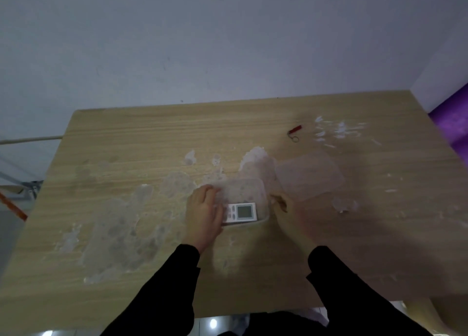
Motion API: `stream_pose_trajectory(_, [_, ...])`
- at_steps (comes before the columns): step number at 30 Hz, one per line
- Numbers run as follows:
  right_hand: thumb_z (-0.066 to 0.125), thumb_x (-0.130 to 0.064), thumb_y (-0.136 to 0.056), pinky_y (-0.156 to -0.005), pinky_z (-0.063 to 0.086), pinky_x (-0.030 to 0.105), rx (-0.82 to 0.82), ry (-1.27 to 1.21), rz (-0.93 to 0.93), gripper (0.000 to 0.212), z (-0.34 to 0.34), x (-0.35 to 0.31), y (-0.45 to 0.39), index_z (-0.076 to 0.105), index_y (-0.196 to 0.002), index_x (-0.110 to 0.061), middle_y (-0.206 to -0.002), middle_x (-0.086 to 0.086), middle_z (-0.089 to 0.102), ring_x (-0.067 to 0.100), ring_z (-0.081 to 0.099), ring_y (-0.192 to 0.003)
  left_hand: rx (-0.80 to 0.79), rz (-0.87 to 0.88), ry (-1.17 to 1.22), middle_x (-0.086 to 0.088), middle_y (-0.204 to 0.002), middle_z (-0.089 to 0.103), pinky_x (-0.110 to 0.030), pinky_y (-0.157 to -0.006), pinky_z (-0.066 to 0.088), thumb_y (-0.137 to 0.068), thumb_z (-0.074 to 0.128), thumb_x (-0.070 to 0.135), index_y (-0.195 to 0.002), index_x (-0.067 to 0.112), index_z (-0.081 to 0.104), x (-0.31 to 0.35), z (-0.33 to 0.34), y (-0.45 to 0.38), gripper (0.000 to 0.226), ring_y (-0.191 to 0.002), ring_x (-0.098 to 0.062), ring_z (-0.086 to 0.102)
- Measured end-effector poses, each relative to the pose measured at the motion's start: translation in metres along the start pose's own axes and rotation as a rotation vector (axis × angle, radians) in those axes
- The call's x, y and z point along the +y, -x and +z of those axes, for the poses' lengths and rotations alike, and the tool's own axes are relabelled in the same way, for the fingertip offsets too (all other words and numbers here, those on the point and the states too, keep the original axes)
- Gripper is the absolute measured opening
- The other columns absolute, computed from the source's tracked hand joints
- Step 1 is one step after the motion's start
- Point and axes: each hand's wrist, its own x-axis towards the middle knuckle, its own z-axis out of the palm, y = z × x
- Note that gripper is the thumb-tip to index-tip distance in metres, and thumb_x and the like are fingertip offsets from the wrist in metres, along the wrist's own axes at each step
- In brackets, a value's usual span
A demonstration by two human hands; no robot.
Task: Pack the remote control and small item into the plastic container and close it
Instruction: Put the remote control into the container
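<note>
A pale wood-grain table (126, 138) with whitish smeared patches carried a clear rectangular plastic container (249, 191) near its middle. A white rectangular remote control (241, 212) with a grey screen lay flat inside the container, at its near edge. The left hand (203, 214), fingers curled loosely, rested on the container's left rim, touching the remote's left end. The right hand (291, 216) was motion-blurred at the container's right side; whether it gripped anything could not be told. A translucent flat plastic lid (310, 175), also blurred, sat just right of the container. A small red item with a metal ring (294, 132) lay far right on the table, well apart from both hands.
</note>
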Motion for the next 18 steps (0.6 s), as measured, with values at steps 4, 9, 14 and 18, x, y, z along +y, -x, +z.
stream_pose_trajectory(4, [0.053,-0.011,-0.091,-0.078,0.041,0.025,0.087,0.085,-0.064,0.018,-0.029,-0.02,-0.04,0.064,-0.106,-0.008,-0.095,0.003,0.062,0.017,0.057,-0.088,0.032,-0.123,0.001,-0.018,-0.137,0.048,-0.047,-0.105,0.034,-0.085,0.034,0.039,-0.132,0.014,0.041,0.004,0.011,-0.012,0.053,-0.128,-0.035,0.041])
stream_pose_trajectory(9, [0.05,0.001,-0.083,-0.088,0.044,0.031,0.155,0.202,-0.111,0.032,-0.062,-0.021,-0.119,0.06,-0.113,-0.006,-0.115,0.019,0.062,0.03,0.058,-0.104,-0.049,-0.195,-0.08,-0.011,-0.15,0.037,-0.049,-0.113,0.024,-0.089,0.026,0.049,-0.142,0.024,0.028,0.005,0.029,-0.015,0.058,-0.14,-0.03,0.026])
stream_pose_trajectory(14, [0.049,-0.011,-0.087,-0.095,0.043,0.043,0.106,0.505,-0.148,0.043,-0.079,-0.022,-0.187,0.05,-0.13,-0.017,-0.12,0.025,0.05,0.039,0.048,-0.112,-0.036,-0.206,-0.051,-0.005,-0.152,0.033,-0.044,-0.114,0.025,-0.091,0.028,0.049,-0.142,0.032,0.024,0.006,0.032,-0.019,0.055,-0.143,-0.024,0.02])
stream_pose_trajectory(18, [0.05,-0.025,-0.089,-0.093,0.044,0.045,0.087,0.669,-0.132,0.027,-0.077,-0.032,-0.214,0.059,-0.112,-0.013,-0.116,0.023,0.049,0.041,0.047,-0.11,-0.043,-0.223,-0.055,-0.004,-0.152,0.033,-0.044,-0.114,0.027,-0.091,0.029,0.05,-0.142,0.032,0.023,0.006,0.034,-0.02,0.055,-0.144,-0.023,0.02])
